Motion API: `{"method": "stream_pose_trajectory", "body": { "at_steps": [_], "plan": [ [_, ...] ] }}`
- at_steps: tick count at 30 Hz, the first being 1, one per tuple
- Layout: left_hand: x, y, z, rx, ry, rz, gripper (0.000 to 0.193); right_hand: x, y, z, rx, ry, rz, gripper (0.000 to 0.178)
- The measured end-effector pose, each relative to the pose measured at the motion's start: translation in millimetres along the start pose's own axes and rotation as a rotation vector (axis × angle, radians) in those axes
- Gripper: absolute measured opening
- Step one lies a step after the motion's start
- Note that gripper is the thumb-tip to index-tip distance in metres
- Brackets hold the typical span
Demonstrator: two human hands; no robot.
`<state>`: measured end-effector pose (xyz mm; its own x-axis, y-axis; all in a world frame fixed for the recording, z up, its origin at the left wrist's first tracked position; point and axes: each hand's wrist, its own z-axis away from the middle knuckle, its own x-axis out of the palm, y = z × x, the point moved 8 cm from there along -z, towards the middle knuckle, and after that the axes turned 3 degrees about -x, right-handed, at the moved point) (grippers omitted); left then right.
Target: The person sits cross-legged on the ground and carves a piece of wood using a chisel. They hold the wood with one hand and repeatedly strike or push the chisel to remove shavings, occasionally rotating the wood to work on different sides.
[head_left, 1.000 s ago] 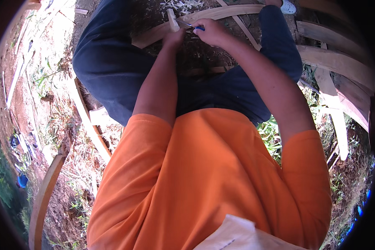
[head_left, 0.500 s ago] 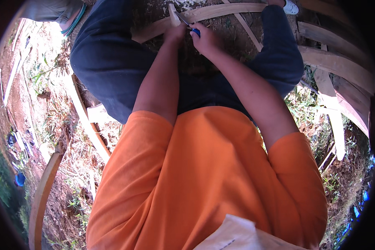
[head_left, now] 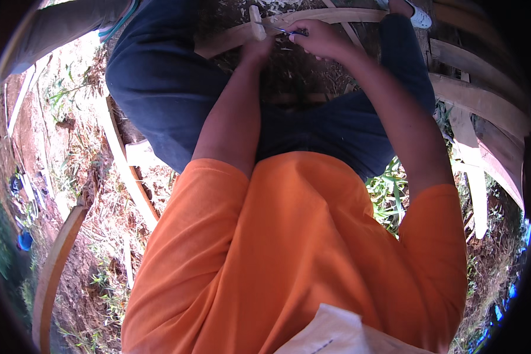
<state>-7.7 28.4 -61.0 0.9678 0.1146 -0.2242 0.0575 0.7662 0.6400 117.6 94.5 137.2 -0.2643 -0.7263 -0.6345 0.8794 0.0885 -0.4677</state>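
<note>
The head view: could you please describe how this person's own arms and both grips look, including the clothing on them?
The left sleeve and right sleeve are short, loose and plain orange. Below them, the left forearm and right forearm are bare. No glove shows on the left grip or right grip; finer details are too small to tell.

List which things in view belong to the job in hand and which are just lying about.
In the job:
wood piece in left hand
knife in right hand

Lying about:
curved board, lower left
planks, right side
wood strip, left
</note>
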Motion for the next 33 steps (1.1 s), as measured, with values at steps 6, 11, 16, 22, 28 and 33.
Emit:
{"method": "stream_pose_trajectory", "body": {
  "at_steps": [6,11,16,22,28,33],
  "plan": [
    [1,6,3,-0.018,-0.072,-0.077,0.076,-17,-21,-20,-0.109,-0.123,0.277,0.028],
    [-2,12,11,0.007,-0.035,-0.116,0.076,-24,-46,-44,-0.124,-0.256,0.599,0.023],
    [-3,-2,-4,-0.024,-0.050,-0.098,0.075,-13,-48,-66,-0.052,-0.376,0.596,0.018],
    [3,14,5,-0.007,-0.085,-0.201,0.073,3,-38,-97,-0.242,-0.476,1.035,0.017],
    [-6,8,6,-0.042,-0.007,-0.239,0.071,6,-62,-64,-0.343,-0.190,0.753,0.021],
    [3,21,10,-0.013,0.040,-0.314,0.071,26,1,-41,-0.019,0.035,0.275,0.029]
  ]
}}
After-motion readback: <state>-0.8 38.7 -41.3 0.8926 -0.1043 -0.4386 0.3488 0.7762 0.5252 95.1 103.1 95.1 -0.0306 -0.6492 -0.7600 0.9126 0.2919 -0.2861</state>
